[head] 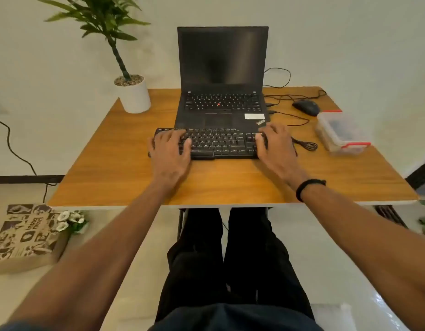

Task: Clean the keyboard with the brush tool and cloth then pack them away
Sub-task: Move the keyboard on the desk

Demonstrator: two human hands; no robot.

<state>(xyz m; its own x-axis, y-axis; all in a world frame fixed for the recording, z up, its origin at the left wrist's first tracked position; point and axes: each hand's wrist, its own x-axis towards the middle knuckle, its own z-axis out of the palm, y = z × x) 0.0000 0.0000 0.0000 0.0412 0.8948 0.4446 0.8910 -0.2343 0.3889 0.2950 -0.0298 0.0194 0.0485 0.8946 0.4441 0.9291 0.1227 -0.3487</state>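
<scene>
A black external keyboard (216, 143) lies flat on the wooden table (230, 182), just in front of the laptop. My left hand (169, 151) covers its left end, fingers curled over the far edge and thumb on the keys. At the keyboard's right end my right hand (277, 145) grips the same way. A clear plastic box with red clips (342, 133) stands at the right; something dark lies inside, too blurred to name. No brush or cloth shows in the open.
An open black laptop (222, 75) with a dark screen stands behind the keyboard. A black mouse (305, 107) and loose cables (304, 145) lie at the right rear. A white potted plant (135, 94) occupies the back left corner. A printed paper bag (27, 237) sits on the floor.
</scene>
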